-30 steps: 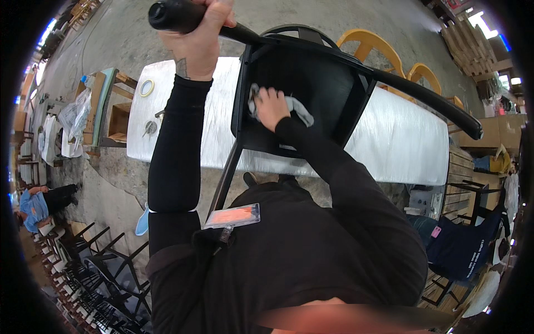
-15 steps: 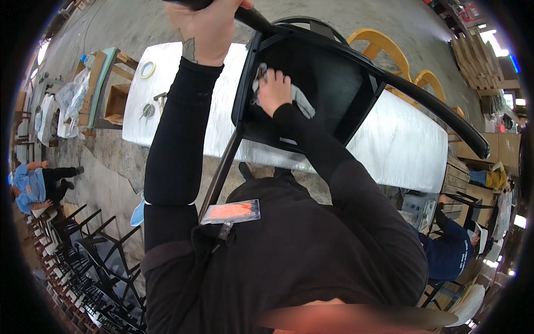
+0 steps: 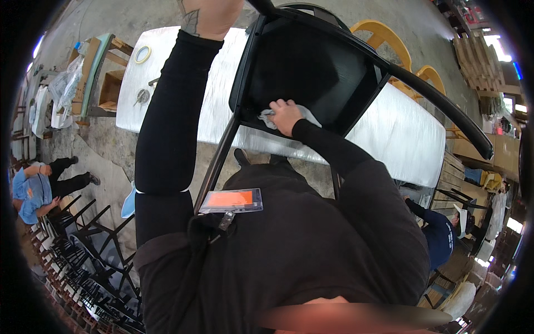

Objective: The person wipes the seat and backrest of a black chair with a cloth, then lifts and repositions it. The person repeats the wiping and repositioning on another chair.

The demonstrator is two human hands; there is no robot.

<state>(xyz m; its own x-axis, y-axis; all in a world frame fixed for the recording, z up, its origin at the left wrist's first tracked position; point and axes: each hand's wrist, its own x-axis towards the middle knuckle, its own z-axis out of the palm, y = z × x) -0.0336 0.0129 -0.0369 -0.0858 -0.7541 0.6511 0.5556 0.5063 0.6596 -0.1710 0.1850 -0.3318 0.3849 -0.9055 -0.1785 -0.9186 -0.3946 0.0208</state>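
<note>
An overturned black chair [image 3: 311, 61] rests on the wrapped white table [image 3: 400, 133], the underside of its seat facing me. My right hand [image 3: 286, 116] presses a crumpled light-grey cloth [image 3: 309, 115] against the seat's near inner edge, its fingers bent over the cloth. At the upper left my left hand [image 3: 214, 15] is up at a chair leg [image 3: 261, 5]. Its fingers lie beyond the picture's top edge, but the earlier frame shows them wrapped round that leg.
A tape roll [image 3: 143, 54] and a small metal piece [image 3: 142, 97] lie on the table's left. Yellow chairs [image 3: 384, 42] stand behind it. Many black chairs [image 3: 100, 245] fill the lower left. One person [image 3: 36, 192] is at far left, another [image 3: 439, 239] at right.
My right hand has slid the cloth from the seat's left side toward its near edge. My left hand has shifted up, partly out of the picture. The person at left has changed position.
</note>
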